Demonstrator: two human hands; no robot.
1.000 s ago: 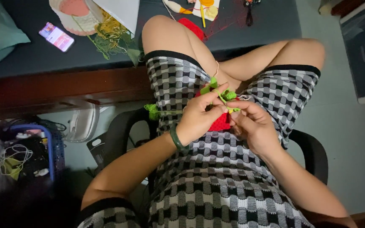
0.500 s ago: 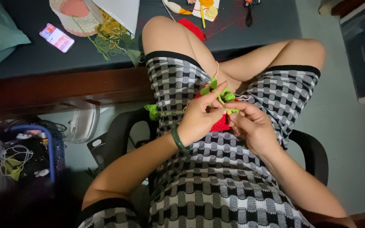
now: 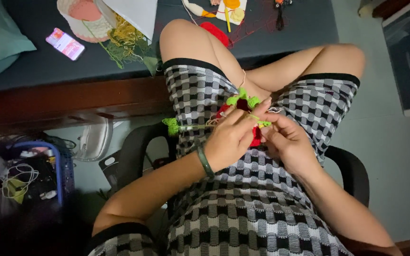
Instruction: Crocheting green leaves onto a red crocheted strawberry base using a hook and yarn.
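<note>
My left hand (image 3: 231, 140) is pinched shut on the crochet flower (image 3: 243, 106), a dark red piece edged with bright green leaves, thumb and forefinger closed on its upper edge. My right hand (image 3: 288, 142) is curled closed just beside it, fingertips touching the same piece where a green strand crosses; whether a hook sits in those fingers I cannot tell. The flower rests over my lap, between both hands, above the checked black-and-white shorts (image 3: 205, 95). A green yarn strand (image 3: 191, 127) runs out leftward from my left hand to a small green tuft (image 3: 171, 125) hanging at my thigh. A dark green bangle (image 3: 205, 161) circles my left wrist.

Further out, on the dark desk (image 3: 39, 71), a round white basket (image 3: 84, 21) holds something pink, with tangled yellow and green yarn (image 3: 126, 38) spilling beside it. A pink phone (image 3: 65, 43) lies near it. Down on the floor to the left, a blue-rimmed bin (image 3: 58, 166) holds cords and small clutter.
</note>
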